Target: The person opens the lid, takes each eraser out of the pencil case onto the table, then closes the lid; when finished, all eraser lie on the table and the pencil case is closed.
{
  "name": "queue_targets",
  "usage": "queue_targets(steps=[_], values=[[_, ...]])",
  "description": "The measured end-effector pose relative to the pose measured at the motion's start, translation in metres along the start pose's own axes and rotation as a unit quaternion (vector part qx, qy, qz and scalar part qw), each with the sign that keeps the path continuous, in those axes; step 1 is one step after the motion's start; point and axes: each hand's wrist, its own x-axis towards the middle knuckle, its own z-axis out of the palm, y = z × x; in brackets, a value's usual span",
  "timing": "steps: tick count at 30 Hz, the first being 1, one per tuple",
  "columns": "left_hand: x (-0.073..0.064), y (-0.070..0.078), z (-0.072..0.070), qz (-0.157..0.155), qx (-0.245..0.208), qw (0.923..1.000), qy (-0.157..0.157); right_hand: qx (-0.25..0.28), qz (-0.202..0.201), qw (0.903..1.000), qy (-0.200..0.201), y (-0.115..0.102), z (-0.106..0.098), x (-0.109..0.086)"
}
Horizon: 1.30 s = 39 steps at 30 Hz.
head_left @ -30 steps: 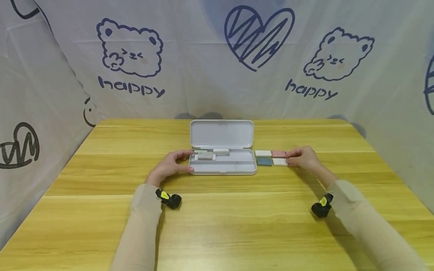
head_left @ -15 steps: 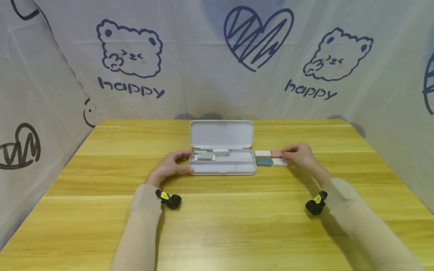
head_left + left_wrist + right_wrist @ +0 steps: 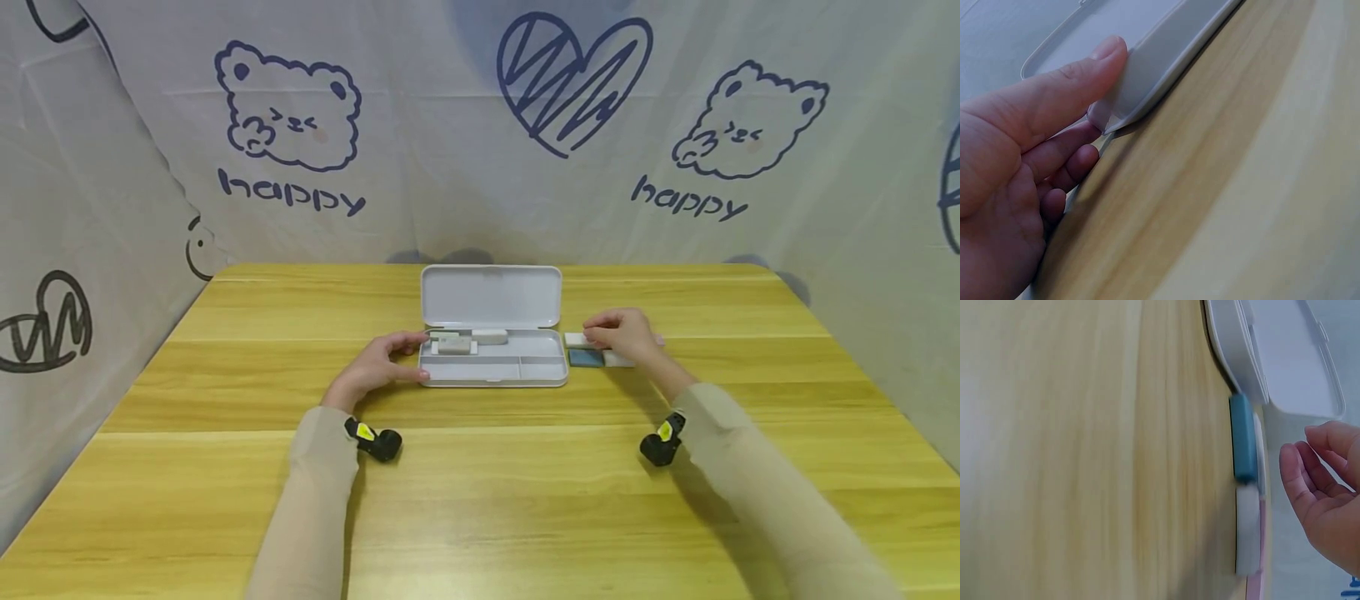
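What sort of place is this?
Probably a makeshift recording booth, though I can't be sure: printed white cloth hangs behind and beside the wooden table, and the person wears black wrist cameras.

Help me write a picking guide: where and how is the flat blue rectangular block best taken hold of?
Probably grip the flat blue rectangular block by the middle of its long sides, coming from above and the person's side. It lies with its near long side exposed, while an open white hinged case and a white rectangular block crowd its ends.
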Motion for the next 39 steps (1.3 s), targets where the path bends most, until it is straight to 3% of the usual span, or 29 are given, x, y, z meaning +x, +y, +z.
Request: queue_targets(steps=[9,17,26,39], values=[[0.000,0.000,0.000,-0.001,0.000,1.0000,-0.002,0.047,-0.023,0.9985,-0.011,-0.008,0.027,0.009],[0.000,-0.002,-0.001,-0.001,-0.001,1.0000,-0.002,0.028,-0.044,0.9986,-0.010,-0.018,0.050,0.012],[0.000,-0.002,0.000,-0.001,-0.003,1.0000,0.000,0.007,-0.059,0.9976,-0.036,-0.031,0.074,0.016],[0.000,-0.002,-0.001,0.001,-0.002,1.0000,-0.003,-0.004,-0.070,0.9962,-0.052,-0.037,0.089,0.021]])
